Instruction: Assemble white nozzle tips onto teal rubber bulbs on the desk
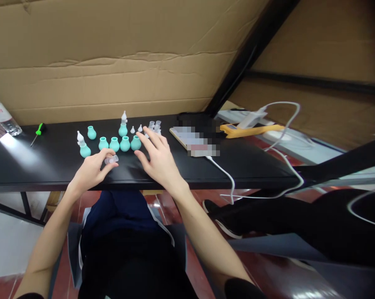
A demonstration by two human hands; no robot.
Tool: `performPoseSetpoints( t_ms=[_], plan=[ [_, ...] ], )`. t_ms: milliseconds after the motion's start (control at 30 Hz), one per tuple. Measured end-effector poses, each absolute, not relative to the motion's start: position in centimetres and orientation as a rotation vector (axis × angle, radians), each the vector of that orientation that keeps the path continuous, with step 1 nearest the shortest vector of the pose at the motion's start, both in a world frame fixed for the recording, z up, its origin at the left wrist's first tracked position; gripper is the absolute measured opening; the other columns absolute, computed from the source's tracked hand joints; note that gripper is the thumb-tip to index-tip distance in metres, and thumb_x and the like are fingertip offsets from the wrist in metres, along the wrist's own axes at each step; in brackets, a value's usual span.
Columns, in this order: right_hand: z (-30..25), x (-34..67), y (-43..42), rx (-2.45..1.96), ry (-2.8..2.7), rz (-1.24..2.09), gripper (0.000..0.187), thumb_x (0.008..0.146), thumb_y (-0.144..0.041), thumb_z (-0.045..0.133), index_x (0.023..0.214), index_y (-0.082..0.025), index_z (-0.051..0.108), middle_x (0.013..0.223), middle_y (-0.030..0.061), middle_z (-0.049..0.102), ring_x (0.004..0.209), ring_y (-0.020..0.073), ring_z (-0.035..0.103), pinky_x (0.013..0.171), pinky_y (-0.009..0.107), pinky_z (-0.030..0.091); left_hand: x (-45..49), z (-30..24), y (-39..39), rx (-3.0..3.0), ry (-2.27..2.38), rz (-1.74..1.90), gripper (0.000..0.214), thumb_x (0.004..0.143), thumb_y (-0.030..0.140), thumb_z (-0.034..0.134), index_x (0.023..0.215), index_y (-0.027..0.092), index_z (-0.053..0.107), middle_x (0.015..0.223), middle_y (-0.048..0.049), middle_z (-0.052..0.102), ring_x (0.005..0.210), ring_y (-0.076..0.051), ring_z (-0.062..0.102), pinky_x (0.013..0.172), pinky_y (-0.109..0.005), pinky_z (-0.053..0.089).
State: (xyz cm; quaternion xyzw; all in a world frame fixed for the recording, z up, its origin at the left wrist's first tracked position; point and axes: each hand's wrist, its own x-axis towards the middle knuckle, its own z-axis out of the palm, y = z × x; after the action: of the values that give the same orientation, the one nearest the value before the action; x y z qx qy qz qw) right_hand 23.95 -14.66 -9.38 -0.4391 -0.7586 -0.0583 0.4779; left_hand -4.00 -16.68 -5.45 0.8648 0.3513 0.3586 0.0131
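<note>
My left hand pinches a small clear plastic cap just above the black table. My right hand hovers with fingers spread, its fingertips near the rightmost teal bulb. Several teal rubber bulbs stand in a row in front of my hands. Two bulbs carry white nozzles, one at the left and one behind the row. Loose white tips and clear caps lie behind my right hand.
A phone with a white cable lies right of my hands. A yellow tool sits farther right. A green screwdriver and a water bottle are at the far left. Cardboard backs the table.
</note>
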Motion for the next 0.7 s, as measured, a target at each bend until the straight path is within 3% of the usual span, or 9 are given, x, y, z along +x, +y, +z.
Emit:
performPoseSetpoints(
  t_ms=[100,200,333,467,567,700],
  plan=[
    [-10.2,24.1,-13.9,-1.186,-1.927,-0.145,0.059,0.115,-0.031,0.068,0.173,-0.021,0.069,0.193,0.0235,0.055,0.170,0.0494,0.059,0.138,0.080,0.051,-3.9,-5.4,-16.7,2.688,1.116,1.095,0.007,0.118,0.029,0.073,0.122,0.023,0.072,0.102,-0.0024,0.087,0.079,-0.016,0.077,0.082,-0.027,0.063],
    [-10.7,23.7,-13.9,-1.177,-1.924,-0.107,0.049,0.115,-0.029,0.066,0.163,-0.020,0.072,0.188,0.0266,0.058,0.157,0.0486,0.070,0.132,0.075,0.058,-3.9,-5.6,-16.6,2.696,1.103,1.095,0.005,0.119,0.027,0.070,0.121,0.023,0.072,0.102,-0.0027,0.085,0.083,-0.017,0.077,0.083,-0.028,0.063],
    [-10.5,23.6,-14.0,-1.167,-1.828,-0.020,0.021,0.114,-0.028,0.062,0.131,-0.024,0.073,0.152,0.0246,0.081,0.120,0.0413,0.084,0.109,0.060,0.070,-3.9,-5.7,-16.5,2.713,1.083,1.060,0.008,0.120,0.025,0.066,0.123,0.022,0.073,0.110,-0.0049,0.085,0.092,-0.018,0.078,0.090,-0.031,0.066],
    [-9.9,23.7,-14.1,-1.167,-1.740,-0.044,0.007,0.111,-0.027,0.060,0.108,-0.028,0.065,0.116,0.0148,0.085,0.094,0.0340,0.079,0.092,0.049,0.067,-3.9,-5.5,-16.6,2.776,1.019,1.111,0.008,0.121,0.023,0.066,0.124,0.021,0.073,0.118,-0.0069,0.083,0.096,-0.018,0.078,0.093,-0.031,0.067],
    [-9.3,23.8,-14.5,-1.053,-1.690,-0.129,0.007,0.108,-0.026,0.062,0.108,-0.029,0.067,0.107,0.0108,0.081,0.098,0.0335,0.075,0.092,0.048,0.066,-3.9,-5.4,-16.6,2.839,0.943,1.209,0.008,0.121,0.020,0.067,0.124,0.021,0.075,0.121,-0.0073,0.081,0.096,-0.017,0.077,0.092,-0.029,0.067],
    [-8.6,23.8,-15.4,-0.811,-1.910,-0.108,0.021,0.115,-0.024,0.054,0.119,-0.026,0.075,0.111,0.0113,0.080,0.100,0.0314,0.075,0.094,0.046,0.067,-4.0,-5.5,-16.5,2.882,0.908,1.273,0.008,0.122,0.022,0.072,0.128,0.021,0.076,0.120,-0.0061,0.082,0.086,-0.013,0.073,0.089,-0.026,0.066]
  ],
)
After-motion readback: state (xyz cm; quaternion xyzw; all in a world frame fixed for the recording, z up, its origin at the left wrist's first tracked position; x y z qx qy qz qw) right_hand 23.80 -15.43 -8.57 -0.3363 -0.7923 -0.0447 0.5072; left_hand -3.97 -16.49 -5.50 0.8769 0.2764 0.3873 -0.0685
